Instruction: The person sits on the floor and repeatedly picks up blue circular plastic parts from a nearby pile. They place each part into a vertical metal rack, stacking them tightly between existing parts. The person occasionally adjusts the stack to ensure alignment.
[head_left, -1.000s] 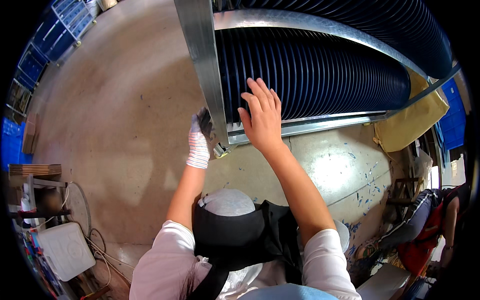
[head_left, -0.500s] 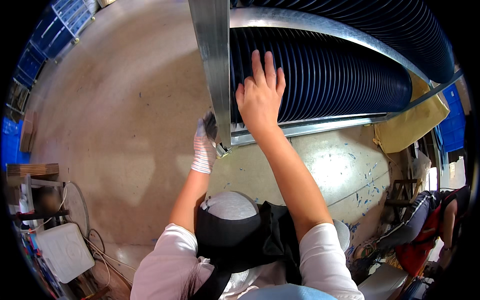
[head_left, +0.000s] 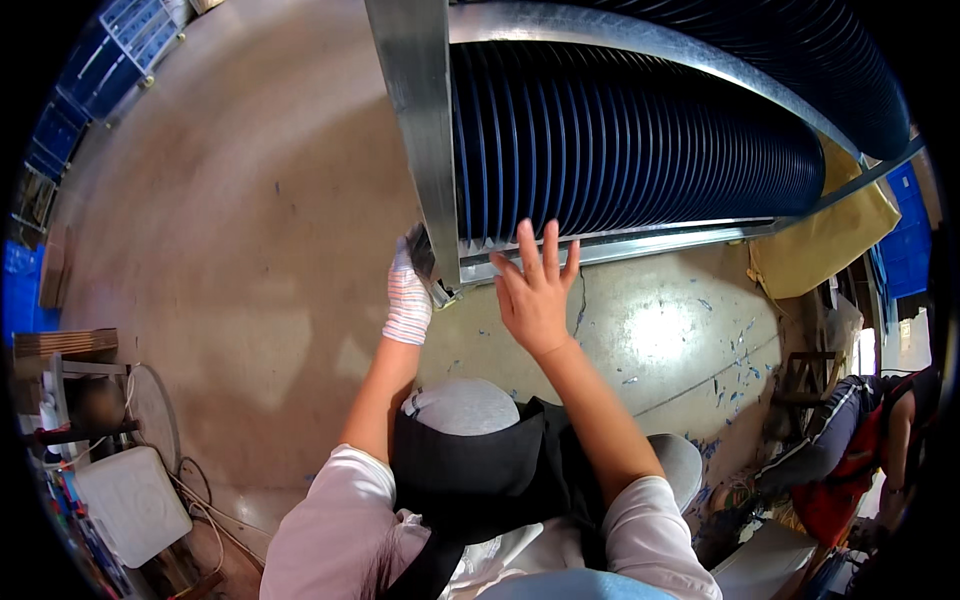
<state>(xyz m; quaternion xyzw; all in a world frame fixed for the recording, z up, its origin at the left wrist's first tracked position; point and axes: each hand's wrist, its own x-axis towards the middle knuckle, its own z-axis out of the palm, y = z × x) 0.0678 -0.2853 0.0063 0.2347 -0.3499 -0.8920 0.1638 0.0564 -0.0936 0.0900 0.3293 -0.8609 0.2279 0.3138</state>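
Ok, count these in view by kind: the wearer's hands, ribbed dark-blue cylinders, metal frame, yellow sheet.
Gloved left hand: 1
Bare right hand: 1
Ribbed dark-blue cylinders: 2
Metal frame: 1
Yellow sheet: 1
Total: 6

This looks like a workshop, with a metal frame (head_left: 415, 120), blue scraps (head_left: 707, 446) on the floor (head_left: 250, 230) and wheeled racks (head_left: 105, 75).

Across the smooth tan floor (head_left: 220, 250), I observe blue scraps (head_left: 708, 447) scattered at right near a bright reflection (head_left: 662, 330); blue wheeled racks (head_left: 100, 65) stand upper left, stacked brown cardboard (head_left: 65, 343) at far left.
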